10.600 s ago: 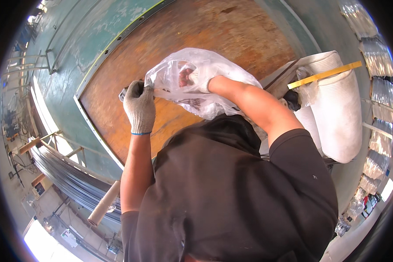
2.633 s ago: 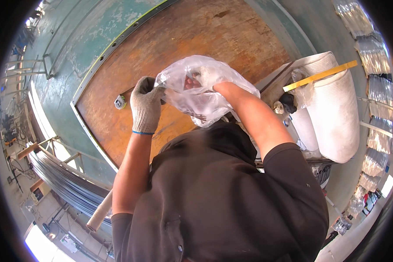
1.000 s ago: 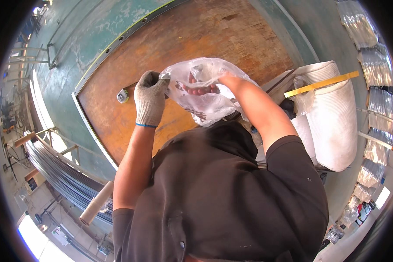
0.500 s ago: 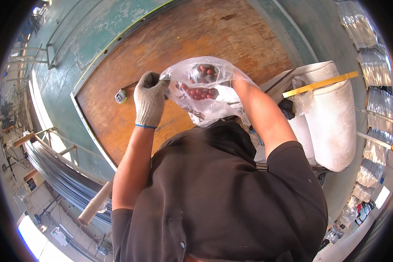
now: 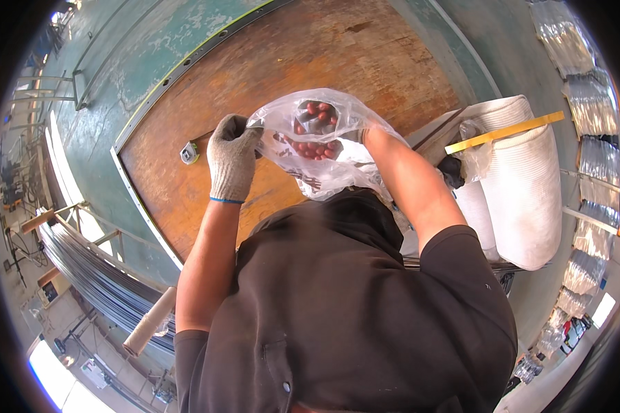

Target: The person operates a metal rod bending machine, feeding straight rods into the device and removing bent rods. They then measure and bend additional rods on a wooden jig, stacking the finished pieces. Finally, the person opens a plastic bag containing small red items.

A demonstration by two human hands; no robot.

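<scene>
A clear plastic bag [image 5: 337,175] is spread in front of my chest, above a brown wooden board. My left hand [image 5: 231,146], in a knitted off-white glove with a blue cuff edge, grips the bag's left rim with its fingers closed. Through the film I see dark red rounded pieces [image 5: 315,149] and a grey thing with red spots [image 5: 315,117], whose kind I cannot make out. My right hand [image 5: 373,133] is at the bag's right side, mostly hidden by plastic, so its fingers do not show.
On the worn wooden board [image 5: 310,48] lies a small tape measure [image 5: 189,153]. A metal edge strip [image 5: 145,206] borders the board. To my right lie white ribbed rolls [image 5: 523,186] with a yellow strip [image 5: 506,132] across them. Long grey rods [image 5: 103,282] run at lower left.
My left hand has shifted slightly left with the bag's rim. The right forearm has moved a little left. The grey and red thing inside the bag looks different and shows more red.
</scene>
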